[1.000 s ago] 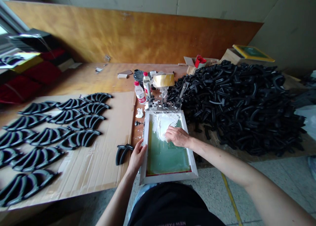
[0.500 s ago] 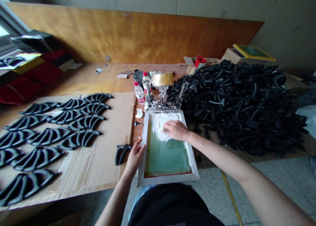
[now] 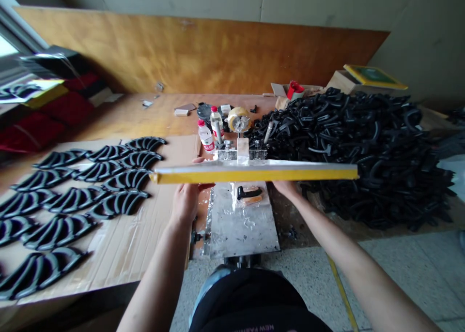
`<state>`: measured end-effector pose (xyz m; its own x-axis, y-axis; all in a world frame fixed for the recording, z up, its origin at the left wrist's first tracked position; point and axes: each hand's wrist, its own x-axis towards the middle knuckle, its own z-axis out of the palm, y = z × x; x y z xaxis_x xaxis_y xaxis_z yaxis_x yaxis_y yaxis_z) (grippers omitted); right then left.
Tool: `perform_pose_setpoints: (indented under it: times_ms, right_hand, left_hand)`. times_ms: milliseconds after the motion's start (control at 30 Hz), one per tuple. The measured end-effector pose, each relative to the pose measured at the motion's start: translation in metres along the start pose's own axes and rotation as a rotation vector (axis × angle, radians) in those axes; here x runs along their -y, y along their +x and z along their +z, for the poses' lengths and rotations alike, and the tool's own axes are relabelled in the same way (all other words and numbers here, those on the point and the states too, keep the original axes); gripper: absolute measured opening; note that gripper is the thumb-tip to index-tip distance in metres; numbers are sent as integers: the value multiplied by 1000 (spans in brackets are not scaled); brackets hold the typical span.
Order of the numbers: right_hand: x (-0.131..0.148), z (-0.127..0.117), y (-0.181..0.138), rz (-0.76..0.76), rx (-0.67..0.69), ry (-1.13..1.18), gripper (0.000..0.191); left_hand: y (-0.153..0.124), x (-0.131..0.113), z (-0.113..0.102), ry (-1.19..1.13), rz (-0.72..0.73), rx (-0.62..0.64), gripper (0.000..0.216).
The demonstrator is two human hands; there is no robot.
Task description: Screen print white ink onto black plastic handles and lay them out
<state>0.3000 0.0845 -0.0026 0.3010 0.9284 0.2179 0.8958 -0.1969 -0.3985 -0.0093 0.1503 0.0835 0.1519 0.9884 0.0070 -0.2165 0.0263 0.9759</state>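
Screen frame (image 3: 254,172) edge-on — left hand (image 3: 187,199) grips it at 9 o'clock, right hand (image 3: 288,187) at 3, hold hidden; best kept level over the black part (image 3: 249,192).

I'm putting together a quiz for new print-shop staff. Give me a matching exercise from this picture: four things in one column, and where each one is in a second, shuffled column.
Things
1. screen frame
2. single black piece
3. heap of black pieces
4. rows of black pieces

Places
A. spread on the cardboard, at the left
B. held up edge-on between the left hand and the right hand
C. lying on the metal plate
D. piled on the table, at the right

Pairs: 1-B, 2-C, 3-D, 4-A
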Motion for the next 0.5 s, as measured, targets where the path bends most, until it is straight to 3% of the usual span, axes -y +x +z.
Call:
perform_pose_setpoints:
  times_ms: [100,167,267,333,400,433,500]
  right_hand:
    - [22,30,-31,-184,113,18,26]
    - [42,39,-47,-235,164,25,26]
    - [74,39,-72,-249,147,48,16]
    - [88,37,-87,-397,164,87,17]
    - [83,36,-92,-534,215,128,19]
    - [71,35,-90,-529,228,133,20]
    - [27,30,-77,-343,212,78,27]
  left_hand:
    - [-7,16,15,-55,-26,-88,57]
    - [-31,38,25,-22,-226,-30,60]
    - [-76,75,36,-17,-630,173,65]
    - [-98,94,33,-70,-758,207,63]
    - [-103,105,14,-45,-761,148,57]
    - [-100,108,-4,23,-731,101,55]
    - [-85,112,-50,240,-615,-8,54]
